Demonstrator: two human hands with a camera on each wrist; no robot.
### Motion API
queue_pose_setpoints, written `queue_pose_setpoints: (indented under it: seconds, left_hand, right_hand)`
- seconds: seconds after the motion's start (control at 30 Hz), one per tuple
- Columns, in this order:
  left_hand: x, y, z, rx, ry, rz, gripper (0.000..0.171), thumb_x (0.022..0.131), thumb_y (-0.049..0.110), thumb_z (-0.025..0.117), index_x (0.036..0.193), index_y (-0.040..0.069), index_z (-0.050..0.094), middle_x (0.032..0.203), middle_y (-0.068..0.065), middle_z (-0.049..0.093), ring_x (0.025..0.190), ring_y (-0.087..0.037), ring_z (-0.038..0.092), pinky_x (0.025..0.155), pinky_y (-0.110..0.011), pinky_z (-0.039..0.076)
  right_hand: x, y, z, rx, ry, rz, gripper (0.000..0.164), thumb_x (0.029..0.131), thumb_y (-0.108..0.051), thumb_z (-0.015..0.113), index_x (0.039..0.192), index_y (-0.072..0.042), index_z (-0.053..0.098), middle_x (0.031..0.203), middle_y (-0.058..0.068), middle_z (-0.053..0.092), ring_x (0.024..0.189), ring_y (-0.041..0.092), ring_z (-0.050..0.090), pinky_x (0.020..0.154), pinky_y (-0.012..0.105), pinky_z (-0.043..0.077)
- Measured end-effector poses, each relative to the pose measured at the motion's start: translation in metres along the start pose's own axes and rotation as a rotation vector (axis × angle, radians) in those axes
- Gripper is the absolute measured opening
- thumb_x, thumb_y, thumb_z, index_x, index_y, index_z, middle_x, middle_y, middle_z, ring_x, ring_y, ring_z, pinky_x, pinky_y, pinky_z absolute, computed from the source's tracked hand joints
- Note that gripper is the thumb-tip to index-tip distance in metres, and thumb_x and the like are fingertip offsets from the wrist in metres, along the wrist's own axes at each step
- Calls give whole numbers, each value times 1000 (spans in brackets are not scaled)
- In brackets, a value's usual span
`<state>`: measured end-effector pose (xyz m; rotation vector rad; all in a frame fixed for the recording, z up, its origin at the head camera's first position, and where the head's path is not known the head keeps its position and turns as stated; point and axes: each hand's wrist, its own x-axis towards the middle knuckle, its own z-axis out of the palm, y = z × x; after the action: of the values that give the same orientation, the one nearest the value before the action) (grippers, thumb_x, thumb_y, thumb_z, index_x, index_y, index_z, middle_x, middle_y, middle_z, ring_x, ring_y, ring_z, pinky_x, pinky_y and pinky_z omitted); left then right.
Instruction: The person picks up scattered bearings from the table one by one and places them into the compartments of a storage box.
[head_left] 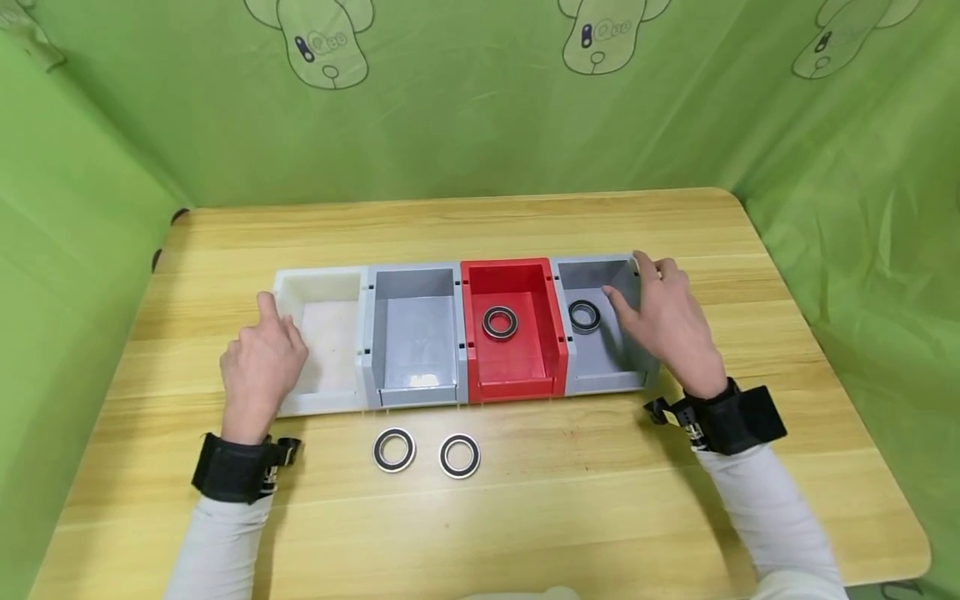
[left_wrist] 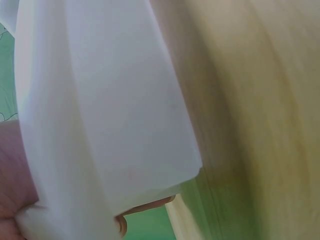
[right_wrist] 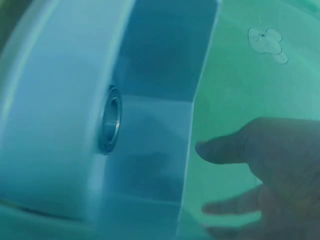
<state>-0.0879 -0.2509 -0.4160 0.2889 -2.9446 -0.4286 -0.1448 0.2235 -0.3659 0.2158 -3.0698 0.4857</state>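
Note:
Several joined bins stand in a row on the table in the head view. My left hand grips the left wall of the white bin at the row's left end. That wall fills much of the left wrist view, with part of the hand beside it. My right hand hovers by the right wall of the rightmost grey bin, thumb and fingers spread apart and holding nothing. A bearing lies in that bin against its left wall. Another bearing lies in the red bin.
Two bearings, one left and one right, lie on the wooden table in front of the row. Between the white and red bins stands another grey bin. Green cloth hangs behind and at both sides.

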Motion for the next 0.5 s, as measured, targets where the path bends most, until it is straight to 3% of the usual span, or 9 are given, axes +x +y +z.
queue_pose_setpoints:
  seconds: [0.13,0.27,0.4,0.5]
  left_hand:
    - [-2,0,3,-5,13,6,27,106,19,39,119,-6,40,49,-1,31,36,-25,37,35,-31,23]
    - [-2,1,4,-8,4,8,27,106,18,39,119,-6,39,50,-1,31,36,-25,38,35,-31,23]
    - [-1,1,3,-1,-19,1,29,107,20,37,120,-5,38,50,-4,34,38,-27,39,36,-32,25]
    - [0,0,1,4,-26,-6,30,107,21,36,120,-5,37,51,-6,35,38,-28,40,35,-33,26]
  right_hand:
    - [-1,10,6,11,-72,87,76,106,-44,49,153,11,29,130,44,46,105,54,55,79,61,51]
    - [-2,19,16,16,-158,140,68,110,-40,32,157,7,18,127,45,48,102,57,59,75,62,51]
    - [-4,24,27,41,-139,138,60,111,-30,28,157,5,13,100,42,59,79,51,65,56,53,47]
    - [-4,25,34,56,-89,111,57,111,-26,29,156,6,15,80,34,59,60,41,61,45,43,39]
